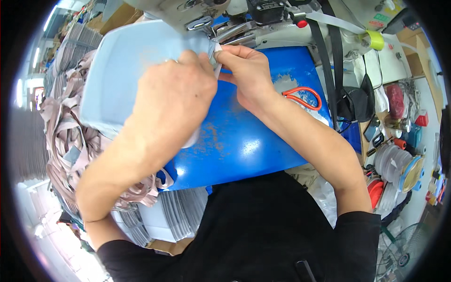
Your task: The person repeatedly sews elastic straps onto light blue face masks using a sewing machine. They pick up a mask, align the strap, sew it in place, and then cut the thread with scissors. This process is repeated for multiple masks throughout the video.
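A light blue panel with rounded corners [112, 70] lies at the left of the blue work surface [225, 145], beside the head of a sewing machine [235, 33]. My left hand [176, 87] is closed over the panel's right side, fingers bent and partly blurred. Close by, my right hand [246, 70] pinches a small white strip [217, 58] at the panel's edge between thumb and forefinger. The fingertips of both hands nearly meet below the machine's metal parts. Where the strip joins the panel is hidden by my fingers.
Orange-red looped handles [305, 97] lie right of my right wrist. Tangled mauve straps [70, 122] hang at the left, with stacked grey panels [181, 214] below. Black straps [331, 61] hang at the right, near tape rolls [392, 162] and a fan [404, 258].
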Demonstrator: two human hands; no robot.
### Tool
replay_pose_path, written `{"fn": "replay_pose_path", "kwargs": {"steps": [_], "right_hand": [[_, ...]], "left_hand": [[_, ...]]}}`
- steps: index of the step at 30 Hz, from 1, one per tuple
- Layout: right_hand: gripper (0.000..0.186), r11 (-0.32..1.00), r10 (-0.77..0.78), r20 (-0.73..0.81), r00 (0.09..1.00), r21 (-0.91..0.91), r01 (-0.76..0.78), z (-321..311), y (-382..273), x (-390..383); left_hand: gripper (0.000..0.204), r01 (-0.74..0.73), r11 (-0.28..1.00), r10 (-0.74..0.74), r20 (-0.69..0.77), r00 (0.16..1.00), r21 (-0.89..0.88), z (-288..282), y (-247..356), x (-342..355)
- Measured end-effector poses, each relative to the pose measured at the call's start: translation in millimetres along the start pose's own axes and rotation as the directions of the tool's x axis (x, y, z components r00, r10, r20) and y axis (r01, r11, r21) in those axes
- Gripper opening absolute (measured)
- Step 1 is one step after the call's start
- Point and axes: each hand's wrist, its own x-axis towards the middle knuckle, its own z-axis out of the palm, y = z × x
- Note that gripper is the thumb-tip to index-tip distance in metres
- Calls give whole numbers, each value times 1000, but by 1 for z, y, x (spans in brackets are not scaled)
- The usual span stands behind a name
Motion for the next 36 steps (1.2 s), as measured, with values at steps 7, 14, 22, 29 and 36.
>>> {"fn": "replay_pose_path", "kwargs": {"steps": [7, 14, 22, 29, 36], "right_hand": [[21, 991, -47, 69, 996, 130, 37, -14, 4, -4], [32, 885, -290, 175, 941, -326, 334, -33, 8, -22], [44, 645, -202, 281, 938, -682, 343, -56, -6, -69], [41, 844, -177, 299, 938, -444, 301, -52, 7, -70], [51, 753, -363, 216, 906, -505, 422, -29, 17, -31]], "left_hand": [[16, 144, 972, -158, -62, 986, -186, 21, 36, 18], [34, 320, 852, -334, 41, 942, -415, 28, 45, 26], [58, 139, 735, -437, -308, 845, -663, 44, 78, -28], [19, 72, 721, -554, -512, 657, -689, 62, 48, -58], [22, 9, 876, -333, -591, 735, -482, 30, 33, -41]]}}
